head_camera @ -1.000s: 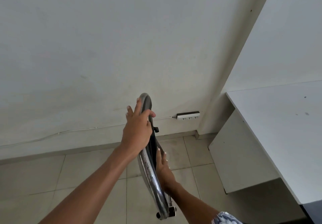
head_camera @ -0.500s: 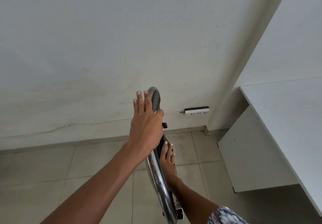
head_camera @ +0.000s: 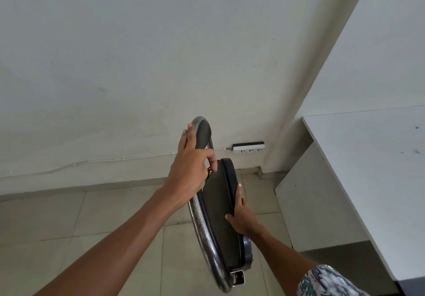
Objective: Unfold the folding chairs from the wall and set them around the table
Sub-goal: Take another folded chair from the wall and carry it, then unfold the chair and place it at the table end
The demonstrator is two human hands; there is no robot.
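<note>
Chair (head_camera: 216, 215) unfolding: we are gripping its frame, left hand (head_camera: 190, 171) fingers wrapped; right hand (head_camera: 241, 217) fingers clasping seat (head_camera: 218, 206) edge, should swing down steadily.

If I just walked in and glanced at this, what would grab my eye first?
The folding chair, centre frame, seen edge-on: the left hand grips its chrome frame near the top, and the right hand holds the dark seat's edge. Behind, a power strip sits low on the wall; a white table fills the right.
</note>
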